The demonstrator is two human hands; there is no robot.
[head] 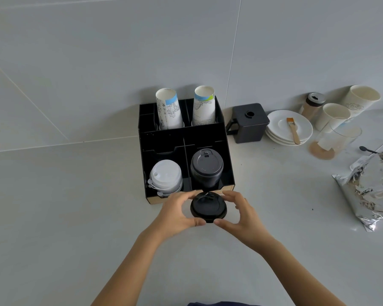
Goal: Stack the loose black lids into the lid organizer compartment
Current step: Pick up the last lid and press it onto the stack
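- Counter (75, 217): pale grey, meeting a tiled wall (97, 51) behind.
- Organizer (221, 138): a black box with dividers, standing against the wall. Its back row holds two upturned paper cup stacks (168, 111), one in each of two compartments.
- Front left compartment: a stack of white lids (165, 176).
- Front right compartment: a stack of black lids (206, 167), already rising above the divider.
- Foil bag (372, 186): crumpled, lying at the counter's right edge.
- Plates (289, 127): a white stack right of the organizer, with a small brush (293, 130) lying on top.
- Black box (249, 122) with a handle sits between the organizer and the plates.
- White cups (360, 100), a shaker jar (313, 106) and a clear glass (338, 138) stand further right.
- Left hand (177, 214) and right hand (244, 217): both curled around the loose lids (208, 208), fingers at the far rim, thumbs at the near rim, gripping from either side.
- Loose lids: a short black pile, just in front of the organizer's front edge, centred below the black-lid compartment. Whether it rests on the counter or is lifted off it cannot be told.
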